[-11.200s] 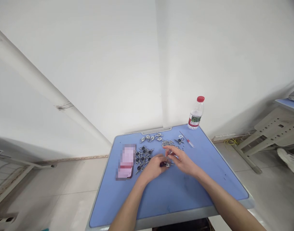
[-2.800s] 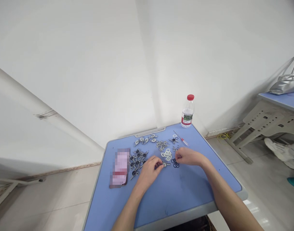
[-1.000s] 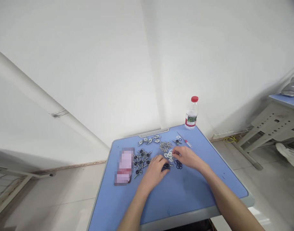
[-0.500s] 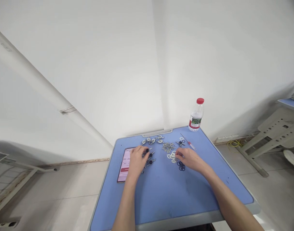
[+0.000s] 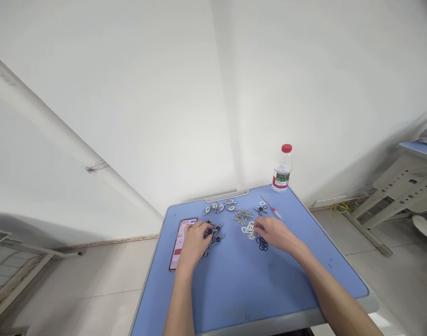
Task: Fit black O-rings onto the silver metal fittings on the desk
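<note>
My left hand (image 5: 195, 241) lies on the blue desk (image 5: 248, 284) between a phone (image 5: 179, 239) and a cluster of assembled bolts with black washers (image 5: 215, 232). Its fingers are loosely spread, the tips touching that cluster. My right hand (image 5: 274, 233) rests further right with its fingers drawn together at the edge of a heap of white washers (image 5: 248, 229). What the fingers pinch is too small to see. Black O-rings (image 5: 262, 243) lie just below that hand. Loose metal bolts (image 5: 243, 215) lie behind the washers.
Metal wing pieces (image 5: 220, 206) sit near the desk's far edge. A red-handled screwdriver (image 5: 275, 211) and a red-capped water bottle (image 5: 282, 169) are at the far right corner. Another desk (image 5: 402, 182) stands to the right; a white wall is close behind.
My left hand carried the held bolt from the desk's middle to the cluster by the phone, and has now drawn back slightly. My right hand stayed by the white washers.
</note>
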`<action>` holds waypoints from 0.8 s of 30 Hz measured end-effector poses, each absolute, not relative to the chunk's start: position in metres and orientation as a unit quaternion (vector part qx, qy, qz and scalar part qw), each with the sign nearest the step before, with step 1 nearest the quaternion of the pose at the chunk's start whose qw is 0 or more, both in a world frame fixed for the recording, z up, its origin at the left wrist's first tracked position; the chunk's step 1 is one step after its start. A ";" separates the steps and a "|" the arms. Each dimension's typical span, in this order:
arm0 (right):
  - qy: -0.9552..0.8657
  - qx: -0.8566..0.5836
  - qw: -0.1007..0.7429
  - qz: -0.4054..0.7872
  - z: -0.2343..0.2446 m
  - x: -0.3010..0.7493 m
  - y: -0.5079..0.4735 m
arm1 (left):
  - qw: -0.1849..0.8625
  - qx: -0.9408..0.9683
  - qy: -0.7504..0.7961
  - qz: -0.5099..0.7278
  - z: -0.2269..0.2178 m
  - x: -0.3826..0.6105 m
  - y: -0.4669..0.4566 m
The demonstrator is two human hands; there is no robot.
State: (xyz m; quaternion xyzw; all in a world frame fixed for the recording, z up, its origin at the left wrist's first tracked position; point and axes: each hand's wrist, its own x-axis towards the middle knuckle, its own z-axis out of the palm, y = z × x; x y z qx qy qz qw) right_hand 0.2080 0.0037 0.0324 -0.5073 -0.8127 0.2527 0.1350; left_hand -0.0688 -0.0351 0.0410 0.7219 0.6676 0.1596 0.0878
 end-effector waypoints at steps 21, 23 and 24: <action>-0.811 -0.516 0.150 0.230 0.023 0.210 0.012 | 0.084 0.659 0.665 0.342 0.045 -0.078 -0.025; -0.810 -0.521 0.150 0.223 0.023 0.210 0.014 | 0.091 0.669 0.652 0.346 0.053 -0.073 -0.025; -0.809 -0.524 0.148 0.221 0.022 0.211 0.015 | 0.093 0.678 0.643 0.343 0.058 -0.071 -0.025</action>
